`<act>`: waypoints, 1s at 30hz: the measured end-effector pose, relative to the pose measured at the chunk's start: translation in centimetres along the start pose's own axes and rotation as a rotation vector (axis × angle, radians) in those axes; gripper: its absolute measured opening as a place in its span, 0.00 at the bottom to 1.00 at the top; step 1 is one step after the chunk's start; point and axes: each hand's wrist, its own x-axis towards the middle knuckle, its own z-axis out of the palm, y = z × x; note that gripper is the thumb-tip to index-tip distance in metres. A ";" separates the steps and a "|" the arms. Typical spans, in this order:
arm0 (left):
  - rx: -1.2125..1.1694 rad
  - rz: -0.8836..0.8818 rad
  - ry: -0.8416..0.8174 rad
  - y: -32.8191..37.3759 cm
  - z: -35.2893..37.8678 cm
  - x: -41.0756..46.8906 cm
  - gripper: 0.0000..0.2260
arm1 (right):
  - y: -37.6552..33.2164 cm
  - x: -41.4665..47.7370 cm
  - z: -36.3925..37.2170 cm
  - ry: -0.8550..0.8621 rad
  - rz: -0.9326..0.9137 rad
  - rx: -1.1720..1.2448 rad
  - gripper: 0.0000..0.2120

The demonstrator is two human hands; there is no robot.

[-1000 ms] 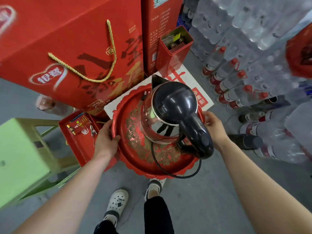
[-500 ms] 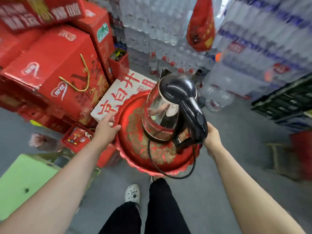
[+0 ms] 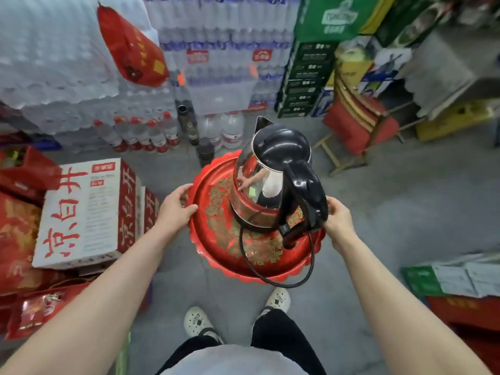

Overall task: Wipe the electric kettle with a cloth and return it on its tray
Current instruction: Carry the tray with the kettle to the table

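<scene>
**Electric kettle (image 3: 257,193) standing on a round red tray (image 3: 208,253) held in two bare hands**

Seen from above, from the head of the person carrying it, the electric kettle has a polished steel body, a black plastic lid and a thick black handle (image 3: 308,201) that points towards the person's right. It stands upright on the far half of the tray, a shallow red metal dish with a scalloped rim and a gold flower pattern. A black power cord (image 3: 286,286) runs from the kettle's base and loops out over the tray's near edge.

The left hand (image 3: 174,209) grips the tray's left rim, with the thumb on top and the fingers curled under. The right hand (image 3: 339,221) is closed on the right rim, just beside the kettle handle, which hides part of its fingers. The tray is held in the air in front of the person, above a grey concrete floor (image 3: 405,212) and a pair of white perforated clogs (image 3: 197,320).

To the left sits a white cardboard carton (image 3: 81,212) printed with large red characters, among red gift boxes. Behind the tray, tall stacks of shrink-wrapped water bottles (image 3: 216,36) fill the wall, with a row of loose red-capped bottles (image 3: 143,133) on the floor in front of them. A red plastic bag (image 3: 130,50) hangs at upper left. To the right stands a low wooden stool with a red cushion (image 3: 357,125).
</scene>
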 end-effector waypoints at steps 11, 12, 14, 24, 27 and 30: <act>0.072 0.195 -0.245 18.7 25.5 6.0 0.25 | 6.3 8.6 -24.7 0.307 0.093 0.151 0.19; 0.074 0.206 -0.265 20.4 27.7 6.6 0.25 | 6.6 9.5 -26.6 0.329 0.106 0.153 0.19; 0.077 0.219 -0.307 23.6 31.9 7.9 0.26 | 7.1 11.2 -30.1 0.373 0.130 0.162 0.20; 0.161 0.291 -0.481 40.4 51.5 16.5 0.24 | 8.4 24.6 -45.7 0.592 0.227 0.215 0.18; 0.220 0.328 -0.535 45.7 57.2 19.2 0.24 | 8.4 28.8 -50.4 0.631 0.257 0.272 0.18; 0.264 0.350 -0.576 50.9 63.5 22.0 0.25 | 8.6 33.4 -55.8 0.678 0.263 0.286 0.17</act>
